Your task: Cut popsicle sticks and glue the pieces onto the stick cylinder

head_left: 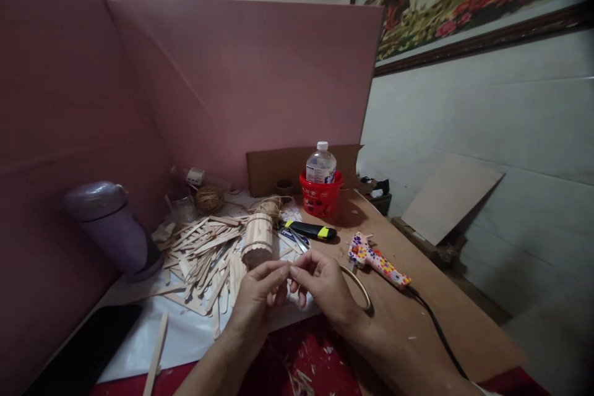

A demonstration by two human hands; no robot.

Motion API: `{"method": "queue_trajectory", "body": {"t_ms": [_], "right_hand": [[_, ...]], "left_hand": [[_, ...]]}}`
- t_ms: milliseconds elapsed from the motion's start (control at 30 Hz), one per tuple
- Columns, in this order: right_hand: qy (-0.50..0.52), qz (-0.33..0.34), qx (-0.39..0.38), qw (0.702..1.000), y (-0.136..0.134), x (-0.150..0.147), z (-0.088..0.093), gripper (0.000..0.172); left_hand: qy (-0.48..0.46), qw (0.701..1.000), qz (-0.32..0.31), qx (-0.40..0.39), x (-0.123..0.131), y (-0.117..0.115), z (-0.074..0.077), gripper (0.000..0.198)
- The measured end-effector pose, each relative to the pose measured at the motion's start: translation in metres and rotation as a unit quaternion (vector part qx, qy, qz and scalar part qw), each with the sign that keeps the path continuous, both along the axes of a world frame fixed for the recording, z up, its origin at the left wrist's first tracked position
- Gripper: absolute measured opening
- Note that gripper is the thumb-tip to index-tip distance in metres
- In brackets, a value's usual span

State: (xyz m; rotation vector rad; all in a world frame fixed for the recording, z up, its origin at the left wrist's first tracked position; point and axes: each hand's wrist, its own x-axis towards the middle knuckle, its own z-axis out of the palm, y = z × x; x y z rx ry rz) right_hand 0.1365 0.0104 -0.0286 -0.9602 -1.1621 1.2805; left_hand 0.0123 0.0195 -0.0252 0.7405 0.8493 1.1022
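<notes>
My left hand [261,288] and my right hand [320,281] meet over the front of the table, thumbs and forefingers pinched tip to tip. Whatever lies between the fingertips is too small to make out. A bangle [359,288] circles my right wrist. Just beyond my fingers, a small barrel-shaped piece made of wooden sticks [258,236] lies on its side. To its left spreads a heap of flat craft sticks [204,253]. A black and yellow utility knife [310,230] rests behind my right hand, and a flower-patterned glue gun [378,260] lies to the right with its cord trailing forward.
A red bucket [320,201] with a plastic bottle [321,164] in it stands at the back. A ball of twine [208,199] sits back left, near a purple tumbler [114,229]. A dark flat object [88,346] and a loose stick [156,352] lie front left. Wood scraps litter the red cloth [320,352].
</notes>
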Motion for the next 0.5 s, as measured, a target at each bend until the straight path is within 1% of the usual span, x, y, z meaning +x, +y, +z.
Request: {"method": "queue_trajectory", "body": {"t_ms": [100, 133, 167, 200, 233, 267, 300, 367, 400, 433, 467, 500], "right_hand": [[-0.08, 0.009, 0.018, 0.997, 0.002, 0.006, 0.005, 0.024], [-0.127, -0.003, 0.03, 0.991, 0.0, 0.011, 0.01, 0.023], [-0.189, -0.025, 0.05, 0.98, -0.002, 0.017, 0.015, 0.023], [-0.27, -0.057, 0.089, 0.957, -0.006, 0.023, 0.022, 0.023], [-0.364, -0.074, 0.13, 0.919, -0.01, 0.03, 0.027, 0.022], [-0.455, -0.088, 0.164, 0.871, -0.016, 0.037, 0.032, 0.019], [-0.528, -0.098, 0.182, 0.824, -0.022, 0.043, 0.034, 0.015], [-0.636, -0.094, 0.174, 0.746, -0.033, 0.052, 0.033, 0.008], [-0.673, -0.083, 0.163, 0.717, -0.037, 0.054, 0.03, 0.01], [-0.697, -0.069, 0.151, 0.698, -0.04, 0.055, 0.027, 0.015], [-0.708, -0.071, 0.144, 0.688, -0.041, 0.055, 0.023, 0.019], [-0.707, -0.067, 0.14, 0.69, -0.04, 0.055, 0.02, 0.019]], "left_hand": [[0.005, 1.0, 0.003, -0.015, -0.003, -0.002, 0.001, 0.027], [0.001, 1.0, 0.007, -0.021, -0.003, -0.003, 0.002, 0.025], [-0.005, 1.0, 0.012, -0.025, -0.004, -0.003, 0.002, 0.024], [-0.012, 0.999, 0.017, -0.027, -0.005, -0.003, 0.003, 0.022], [-0.018, 0.999, 0.02, -0.028, -0.006, -0.003, 0.003, 0.02], [-0.022, 0.999, 0.022, -0.026, -0.007, -0.002, 0.003, 0.018], [-0.023, 0.999, 0.025, -0.023, -0.007, -0.002, 0.003, 0.016], [-0.019, 0.999, 0.034, -0.022, -0.008, -0.001, 0.004, 0.013], [-0.016, 0.999, 0.04, -0.022, -0.009, 0.0, 0.005, 0.011], [-0.014, 0.999, 0.045, -0.024, -0.009, 0.0, 0.005, 0.01], [-0.012, 0.998, 0.048, -0.026, -0.01, 0.0, 0.006, 0.009], [-0.01, 0.998, 0.05, -0.029, -0.01, 0.0, 0.007, 0.008]]}}
